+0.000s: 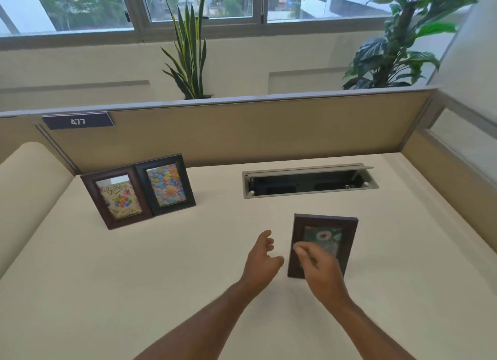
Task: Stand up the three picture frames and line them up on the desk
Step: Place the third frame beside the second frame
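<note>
Two picture frames stand side by side at the back left of the desk (188,252): a brown frame with a birthday picture (117,198) and a black frame with coloured flowers (166,185), their edges touching. A third, dark brown frame with a green floral picture (347,230) is right of centre and looks upright, its top edge showing. My right hand (321,271) is in front of its lower left part with the fingers curled together. Whether it grips the frame is unclear. My left hand (262,262) hovers open just left of that frame, apart from it.
An open cable hatch (309,182) is set into the desk at the back right. A beige partition (242,133) with a "477" label (78,121) runs along the back, and a side panel (441,171) closes the right. Plants stand behind the partition.
</note>
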### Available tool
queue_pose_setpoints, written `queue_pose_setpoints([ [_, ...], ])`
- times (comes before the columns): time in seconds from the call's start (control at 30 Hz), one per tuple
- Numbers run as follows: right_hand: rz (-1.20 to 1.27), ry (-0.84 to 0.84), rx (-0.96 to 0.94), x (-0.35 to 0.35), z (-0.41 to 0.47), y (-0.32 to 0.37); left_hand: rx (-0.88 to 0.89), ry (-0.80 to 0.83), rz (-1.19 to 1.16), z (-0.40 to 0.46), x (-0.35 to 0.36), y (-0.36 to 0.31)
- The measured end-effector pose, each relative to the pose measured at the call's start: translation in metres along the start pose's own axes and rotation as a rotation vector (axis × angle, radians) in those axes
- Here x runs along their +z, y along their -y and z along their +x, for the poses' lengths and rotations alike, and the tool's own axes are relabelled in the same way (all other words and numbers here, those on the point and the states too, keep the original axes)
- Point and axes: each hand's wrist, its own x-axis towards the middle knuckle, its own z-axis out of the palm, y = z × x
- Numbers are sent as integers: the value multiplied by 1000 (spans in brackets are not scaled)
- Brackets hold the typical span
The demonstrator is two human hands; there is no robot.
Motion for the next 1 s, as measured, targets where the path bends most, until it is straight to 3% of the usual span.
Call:
queue_pose_setpoints([
  [0.33, -98, -386, 405, -77, 6, -47, -57, 179, -159, 26, 34, -36],
  [0.57, 42, -197, 347, -82, 19, -48, -78, 250, -276, 41, 46, -43],
  [0.7, 40, -189, 346, -73, 30, -49, -67, 234, -306, 46, 41, -42],
  [1.0, 78, -45, 258, -11, 89, -20, -35, 44, -357, 71, -27, -44],
])
